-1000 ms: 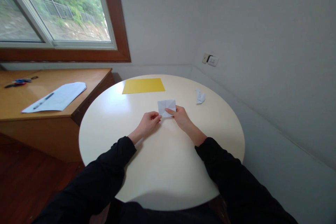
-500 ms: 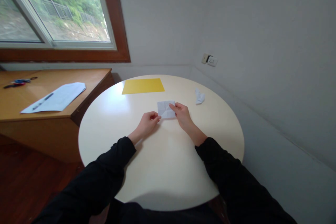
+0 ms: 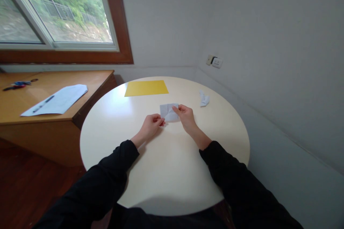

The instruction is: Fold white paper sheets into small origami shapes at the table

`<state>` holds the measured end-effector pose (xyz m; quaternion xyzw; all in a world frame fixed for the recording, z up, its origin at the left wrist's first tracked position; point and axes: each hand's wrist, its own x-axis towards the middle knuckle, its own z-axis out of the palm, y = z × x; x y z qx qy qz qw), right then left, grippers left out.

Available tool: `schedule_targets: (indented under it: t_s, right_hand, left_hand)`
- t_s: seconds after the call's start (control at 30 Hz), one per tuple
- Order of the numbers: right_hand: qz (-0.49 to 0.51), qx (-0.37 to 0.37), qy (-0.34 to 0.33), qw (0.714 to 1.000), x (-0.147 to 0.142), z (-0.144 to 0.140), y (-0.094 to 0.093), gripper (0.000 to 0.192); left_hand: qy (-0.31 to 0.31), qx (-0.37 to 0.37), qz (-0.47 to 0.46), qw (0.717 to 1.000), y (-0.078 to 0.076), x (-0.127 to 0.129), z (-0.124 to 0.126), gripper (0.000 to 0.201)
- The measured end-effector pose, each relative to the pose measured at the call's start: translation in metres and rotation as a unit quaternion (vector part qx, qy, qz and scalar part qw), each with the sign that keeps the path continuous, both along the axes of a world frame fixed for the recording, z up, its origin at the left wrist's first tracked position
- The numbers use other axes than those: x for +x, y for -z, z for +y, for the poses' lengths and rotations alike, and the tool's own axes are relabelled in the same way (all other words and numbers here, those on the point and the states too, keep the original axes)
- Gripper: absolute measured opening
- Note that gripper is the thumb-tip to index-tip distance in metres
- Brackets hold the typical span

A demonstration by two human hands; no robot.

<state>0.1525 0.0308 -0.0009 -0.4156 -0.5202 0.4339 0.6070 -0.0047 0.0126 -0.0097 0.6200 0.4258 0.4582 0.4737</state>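
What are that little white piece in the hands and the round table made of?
White piece: thin paper, matte, judging by its crease lines and folded flaps. Round table: probably laminate or painted board, cream and slightly glossy; it reflects window light.

No text, label or number can be read anywhere.

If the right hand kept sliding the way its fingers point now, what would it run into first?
The right hand points up and left across the table, already pinching the white folded paper. Beyond that paper, the yellow sheet looks to be next in line, though depth is hard to judge here.
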Motion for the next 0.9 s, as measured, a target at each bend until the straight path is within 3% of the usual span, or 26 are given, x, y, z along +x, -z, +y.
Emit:
schedule_targets:
  t_s: [0.3, 0.73, 0.9]
  right_hand:
    - [-0.018, 0.051, 0.088, 0.995, 0.0, -0.001, -0.007, 0.029]
    - [-0.021, 0.094, 0.083, 0.992, 0.0, -0.003, -0.01, 0.025]
    - [-0.073, 0.161, 0.092, 0.98, 0.0, -0.006, -0.014, 0.021]
  left_hand:
    - [-0.038, 0.025, 0.003, 0.999, 0.001, 0.0, 0.004, 0.014]
    - [-0.023, 0.037, -0.007, 0.999, -0.001, -0.001, 0.002, 0.015]
    - [-0.049, 0.089, 0.011, 0.995, -0.001, -0.003, 0.003, 0.015]
